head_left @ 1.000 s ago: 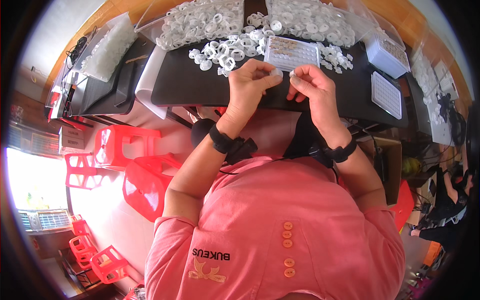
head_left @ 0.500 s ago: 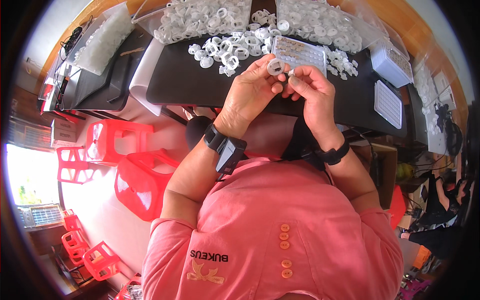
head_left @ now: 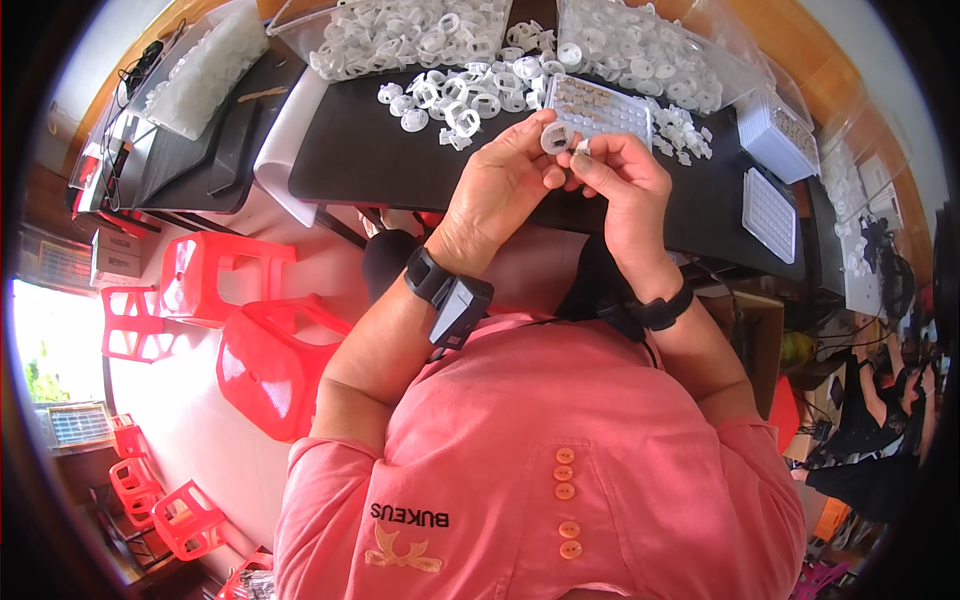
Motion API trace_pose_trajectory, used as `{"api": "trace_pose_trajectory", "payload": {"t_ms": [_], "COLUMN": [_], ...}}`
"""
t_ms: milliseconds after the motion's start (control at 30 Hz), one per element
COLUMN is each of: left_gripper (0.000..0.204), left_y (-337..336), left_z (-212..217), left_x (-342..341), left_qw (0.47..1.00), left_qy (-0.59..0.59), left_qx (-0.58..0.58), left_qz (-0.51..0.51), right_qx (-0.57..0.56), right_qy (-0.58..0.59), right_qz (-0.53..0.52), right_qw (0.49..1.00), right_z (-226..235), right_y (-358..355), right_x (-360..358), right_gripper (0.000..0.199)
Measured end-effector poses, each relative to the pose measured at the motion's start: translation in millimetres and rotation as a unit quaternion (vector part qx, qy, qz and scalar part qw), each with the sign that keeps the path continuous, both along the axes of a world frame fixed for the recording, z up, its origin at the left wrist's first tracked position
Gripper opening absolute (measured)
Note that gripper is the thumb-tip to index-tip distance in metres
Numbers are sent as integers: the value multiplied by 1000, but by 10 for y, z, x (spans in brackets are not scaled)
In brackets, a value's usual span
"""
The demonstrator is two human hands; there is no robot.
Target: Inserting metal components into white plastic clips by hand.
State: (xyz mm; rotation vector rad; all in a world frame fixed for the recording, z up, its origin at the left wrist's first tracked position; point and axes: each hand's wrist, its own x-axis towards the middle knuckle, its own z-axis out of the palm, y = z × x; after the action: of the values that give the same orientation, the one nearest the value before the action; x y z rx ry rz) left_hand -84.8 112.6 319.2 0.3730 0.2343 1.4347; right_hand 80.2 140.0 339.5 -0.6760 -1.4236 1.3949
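Over the black table's front part, my left hand (head_left: pixel 505 180) pinches a round white plastic ring-shaped part (head_left: pixel 557 138) with a cut-out in its middle. Close beside it, my right hand (head_left: pixel 625 178) grips a small white plastic piece (head_left: pixel 582 147) between thumb and fingers, largely covered by the fingertips. The two hands are nearly touching. Behind them lies a white tray (head_left: pixel 635 118) with round hollows, partly filled with small tan parts. Loose white round parts (head_left: pixel 465 122) are heaped left of the tray, and small white pieces (head_left: pixel 690 135) lie at its right.
Two clear bins of white parts (head_left: pixel 400 40) (head_left: pixel 650 55) stand at the table's back. Stacked white trays (head_left: pixel 778 135) and a flat tray (head_left: pixel 770 215) are on the right. Red stools (head_left: pixel 270 365) fill the left floor. Another person (head_left: pixel 880 410) shows at far right.
My hands keep nearly the same pose, both still holding their parts. The ring-shaped part has shifted very slightly right and down, and the whole view has moved a little.
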Motion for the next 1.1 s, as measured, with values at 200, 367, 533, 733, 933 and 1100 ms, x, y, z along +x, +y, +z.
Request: {"api": "trace_pose_trajectory", "payload": {"t_ms": [200, 367, 533, 733, 933, 1100], "left_gripper": [35, 38, 37, 37, 30, 26], "left_y": [14, -18, -44, -39, -12, 2], "left_z": [-148, -123, -96, -98, -110, -106], "left_x": [-39, -35, 7, 19, 64, 108], "left_qw": [997, 997, 997, 995, 992, 988], "left_qy": [39, 41, 55, 65, 76, 85], "left_qx": [65, 54, 45, 45, 36, 38], "left_qz": [15, 22, 41, 67, 94, 126], "right_qx": [26, 51, 44, 3, -44, -99], "right_qy": [26, 13, -1, 19, 2, 5], "right_qz": [13, -10, -30, -28, 10, 41], "right_qw": [999, 999, 999, 999, 999, 994], "right_z": [91, 111, 97, 145, 207, 225], "right_y": [-23, 2, 61, 43, 129, 259], "right_x": [-134, -161, -204, -269, -230, -212], "right_gripper": [10, 8, 8, 9, 9, 8]}}
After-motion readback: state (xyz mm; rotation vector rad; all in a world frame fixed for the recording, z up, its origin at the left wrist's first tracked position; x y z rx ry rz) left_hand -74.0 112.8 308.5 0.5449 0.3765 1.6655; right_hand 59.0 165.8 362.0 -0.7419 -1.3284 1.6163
